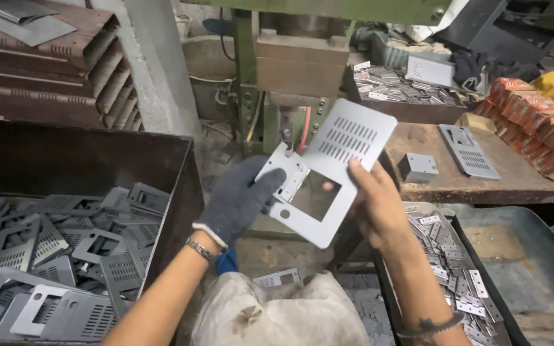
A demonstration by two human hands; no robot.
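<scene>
Gloved in dark grey knit, the person's left hand (242, 198) was closed on the lower left edge of a flat grey metal panel (328, 168), fingers curled under it and the thumb pressing a small hinge plate (292, 181) against its face. Far to the left of that hand stood a dark metal bin (161, 154), heaped with grey panels (52, 263) of the same kind, each with a rectangular window and rows of slots. Above the bin, rusty brown channel sections (52, 64) were stacked against a concrete pillar (155, 64). The held panel was raised in the middle of the view, tilted, just in front of a green press machine (290, 70), with its slotted end pointing up and to the right. The bare right hand (376, 202) gripped the panel's right edge, fingers partly closed and one fingertip showing through the window cut-out. Below that hand lay a long tray (394, 307) full of small silvery hinge plates (450, 263). To the right, a worn wooden bench (431, 141) carried another slotted panel (468, 150), a small grey bracket (418, 166) and a row of orange packets (533, 122), and beyond these sat a box of more small metal pieces (399, 86).
</scene>
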